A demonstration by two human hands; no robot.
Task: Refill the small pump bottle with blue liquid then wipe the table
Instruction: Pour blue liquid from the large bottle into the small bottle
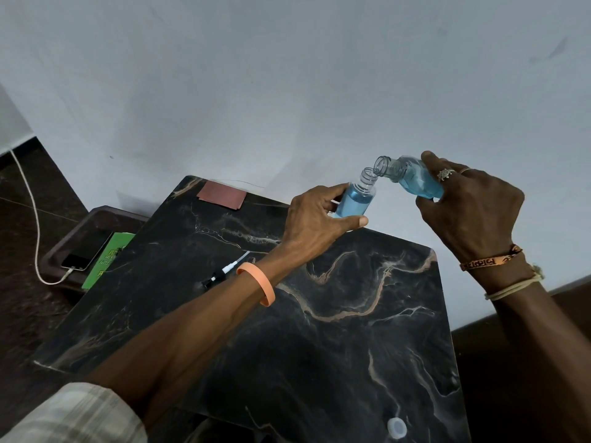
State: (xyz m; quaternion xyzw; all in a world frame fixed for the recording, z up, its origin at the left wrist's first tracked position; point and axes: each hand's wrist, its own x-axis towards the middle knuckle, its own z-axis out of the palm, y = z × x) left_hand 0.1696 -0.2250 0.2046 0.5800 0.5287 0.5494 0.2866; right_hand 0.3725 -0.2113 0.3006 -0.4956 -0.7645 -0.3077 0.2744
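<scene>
Small pump bottle (355,199) near-upright in left-hand (315,215) grip, right-hand-held (467,203) refill bottle (412,177) mouth-leftward, near-horizontal.

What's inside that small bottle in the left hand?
Blue liquid fills most of the small bottle, up to near its open neck. The left hand wraps its lower part, so the bottom is hidden.

A single wide-angle view is taken from head height, tilted forward and down. The desk (319,314) is seen close below, slanted in frame, with the wall (287,75) filling the upper half.
</scene>
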